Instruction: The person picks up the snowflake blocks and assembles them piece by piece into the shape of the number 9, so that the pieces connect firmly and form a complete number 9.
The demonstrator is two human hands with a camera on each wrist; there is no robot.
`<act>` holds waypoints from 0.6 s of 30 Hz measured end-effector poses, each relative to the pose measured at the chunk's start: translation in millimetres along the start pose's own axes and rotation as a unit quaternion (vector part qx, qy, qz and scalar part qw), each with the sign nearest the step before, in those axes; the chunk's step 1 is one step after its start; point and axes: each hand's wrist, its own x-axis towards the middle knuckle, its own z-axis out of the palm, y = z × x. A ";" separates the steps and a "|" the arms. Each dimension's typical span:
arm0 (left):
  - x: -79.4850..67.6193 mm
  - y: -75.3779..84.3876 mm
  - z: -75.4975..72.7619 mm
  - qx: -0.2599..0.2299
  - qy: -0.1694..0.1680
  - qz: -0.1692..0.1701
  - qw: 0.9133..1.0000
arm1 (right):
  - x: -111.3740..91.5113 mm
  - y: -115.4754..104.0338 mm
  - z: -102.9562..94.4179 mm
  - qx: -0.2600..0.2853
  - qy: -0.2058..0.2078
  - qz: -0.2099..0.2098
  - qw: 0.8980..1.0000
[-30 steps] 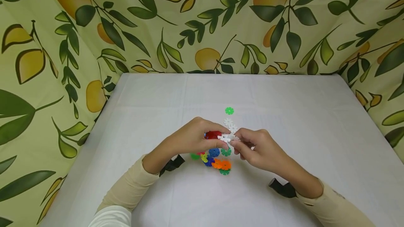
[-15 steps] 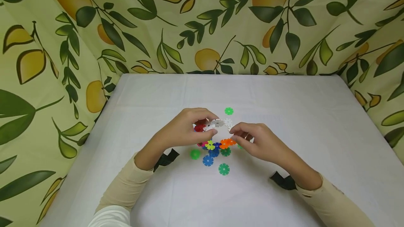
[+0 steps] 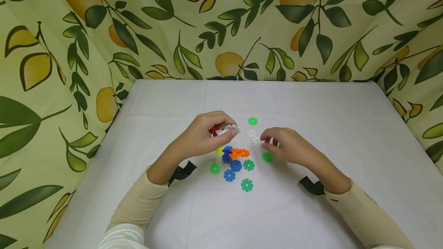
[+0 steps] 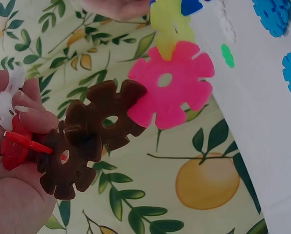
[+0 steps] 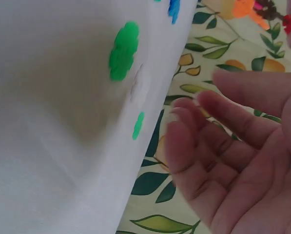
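Observation:
My left hand (image 3: pixel 204 135) pinches the white end of a chain of slotted snowflake discs. In the left wrist view the chain runs from a white disc (image 4: pixel 6 105) through a red disc (image 4: pixel 16 148), brown discs (image 4: pixel 69 163), a pink disc (image 4: pixel 172 87) and a yellow disc (image 4: pixel 172 24). Dark blue and orange discs (image 3: pixel 238 153) show farther along it in the head view. My right hand (image 3: pixel 288 145) holds nothing, fingers loosely bent, its fingertips beside two overlapping white discs (image 3: pixel 253 136) on the table.
Loose discs lie on the white table (image 3: pixel 311 107): a light green disc (image 3: pixel 252 121) at the back, another green disc (image 3: pixel 267 157) below the right hand, and several blue and green ones, including a blue disc (image 3: pixel 229 175), nearer the front. A leaf-print curtain (image 3: pixel 225 30) surrounds the back and sides.
Both hands were together at the white discs; they have parted. The left hand moved up and left with the chain, the right hand drew away to the right and let go.

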 end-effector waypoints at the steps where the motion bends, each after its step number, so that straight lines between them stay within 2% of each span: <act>1: 0.1 0.1 -0.3 -0.001 0.000 -0.002 1.000 | 3.0 2.0 0.1 -0.006 -0.010 0.012 1.000; 7: -0.4 0.2 -1.9 -0.023 -0.002 -0.012 1.000 | 24.4 12.9 10.4 -0.050 -0.070 0.077 0.993; 9: -0.9 0.1 -2.4 -0.052 -0.003 -0.033 0.998 | 30.3 14.8 14.5 -0.067 -0.082 0.084 0.991; 14: -0.6 1.8 -6.7 -0.159 0.010 -0.099 0.982 | 38.8 14.8 19.0 -0.076 -0.093 0.089 0.989; 18: 0.3 2.7 -11.2 -0.202 0.031 -0.108 0.973 | 40.4 15.7 17.0 -0.055 -0.105 0.088 0.989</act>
